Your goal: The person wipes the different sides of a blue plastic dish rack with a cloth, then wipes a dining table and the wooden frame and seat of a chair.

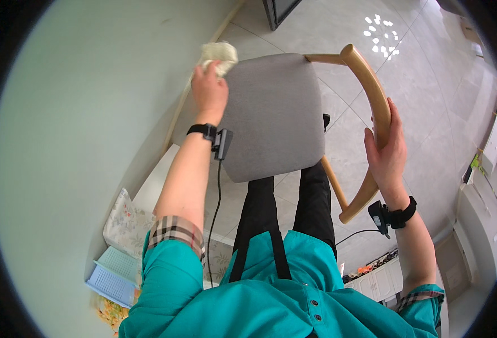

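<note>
A chair with a grey fabric seat (274, 114) and a curved wooden backrest (369, 88) stands before me, its back towards the right. My right hand (388, 152) grips the middle of the backrest, with the fingers on its outer side and the thumb on the inner side. My left hand (210, 91) holds a bunched pale yellow cloth (219, 55) at the seat's far left edge, close to the wall. Whether the cloth touches the seat or the wall I cannot tell. Each wrist wears a black strap with a small cabled device.
A pale green wall (84, 105) runs along the left. Blue and green plastic baskets (115, 274) and a floral-patterned cover (124, 219) are at lower left. A dark-framed object (280, 12) stands on the tiled floor at the top. White cabinets (375, 281) are at lower right.
</note>
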A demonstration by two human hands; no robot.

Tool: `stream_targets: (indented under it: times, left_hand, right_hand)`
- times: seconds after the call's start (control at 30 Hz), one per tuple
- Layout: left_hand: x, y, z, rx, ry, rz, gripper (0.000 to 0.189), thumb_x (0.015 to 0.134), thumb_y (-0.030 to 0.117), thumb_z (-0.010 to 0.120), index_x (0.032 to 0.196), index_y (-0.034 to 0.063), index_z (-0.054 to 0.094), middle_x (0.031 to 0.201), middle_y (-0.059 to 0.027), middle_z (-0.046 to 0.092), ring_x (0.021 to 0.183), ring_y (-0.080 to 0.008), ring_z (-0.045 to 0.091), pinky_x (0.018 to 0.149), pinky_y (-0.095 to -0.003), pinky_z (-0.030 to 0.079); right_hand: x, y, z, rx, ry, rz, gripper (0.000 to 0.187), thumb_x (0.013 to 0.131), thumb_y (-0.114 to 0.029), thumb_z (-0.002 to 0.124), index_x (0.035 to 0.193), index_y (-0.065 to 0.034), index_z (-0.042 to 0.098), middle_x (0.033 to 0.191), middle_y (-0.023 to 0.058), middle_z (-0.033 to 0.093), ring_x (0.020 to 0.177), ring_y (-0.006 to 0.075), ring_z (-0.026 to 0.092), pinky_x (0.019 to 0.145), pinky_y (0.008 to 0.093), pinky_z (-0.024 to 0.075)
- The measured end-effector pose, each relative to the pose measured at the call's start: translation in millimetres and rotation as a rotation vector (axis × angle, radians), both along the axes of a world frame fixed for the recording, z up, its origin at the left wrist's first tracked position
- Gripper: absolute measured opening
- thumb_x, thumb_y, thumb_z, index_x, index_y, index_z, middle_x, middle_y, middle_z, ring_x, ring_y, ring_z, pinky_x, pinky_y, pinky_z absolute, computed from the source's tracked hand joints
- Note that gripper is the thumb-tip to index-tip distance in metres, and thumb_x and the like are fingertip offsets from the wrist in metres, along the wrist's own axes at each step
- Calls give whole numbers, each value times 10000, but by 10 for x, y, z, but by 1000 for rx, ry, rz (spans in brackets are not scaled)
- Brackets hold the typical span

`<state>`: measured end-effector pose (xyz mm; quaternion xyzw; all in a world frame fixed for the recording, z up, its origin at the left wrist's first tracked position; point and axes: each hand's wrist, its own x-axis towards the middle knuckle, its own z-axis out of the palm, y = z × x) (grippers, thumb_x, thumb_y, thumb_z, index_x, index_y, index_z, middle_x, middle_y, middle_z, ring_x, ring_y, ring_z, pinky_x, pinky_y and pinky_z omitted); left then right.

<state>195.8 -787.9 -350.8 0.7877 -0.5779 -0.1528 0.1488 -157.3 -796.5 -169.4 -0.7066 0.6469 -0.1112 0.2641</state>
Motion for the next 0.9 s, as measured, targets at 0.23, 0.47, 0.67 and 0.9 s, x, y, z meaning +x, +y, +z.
stream_targets:
  times: [0.23,0.47,0.67,0.9]
  left_hand:
    - [-1186,1297,-206,422,447,-42,263,984,245,497,1045,-2,564,1028,-204,546,965,-361,555,826,-469,454]
    - [-1288,1963,-27,526,564,-533,305,800,9,573,1086,90,644,1081,-166,547,1051,-353,556,884,-439,493]
    - [-599,187,107,-127,244,-12,355,813,22,582,1157,98,627,1093,-177,563,1045,-370,576,917,-456,491]
    - [-773,-198,-239,85,5,-124,389,841,30,540,1210,138,602,1059,-168,551,954,-359,576,855,-468,487]
  right_hand:
    - [-12,3,-9,-35,3,3,685,815,-28,666,1438,-74,387,1351,140,561,1170,335,593,933,390,511]
    - [1,-13,-26,-86,-20,26,686,818,-39,666,1442,-95,386,1295,142,591,1051,320,649,829,373,549]
    - [-56,-22,-43,-133,-1,38,695,824,-44,665,1453,-147,387,1158,154,630,907,306,669,741,372,553]
    - [-75,-21,-69,-100,-47,44,700,821,-49,667,1455,-142,387,1156,160,634,911,301,672,742,375,556]
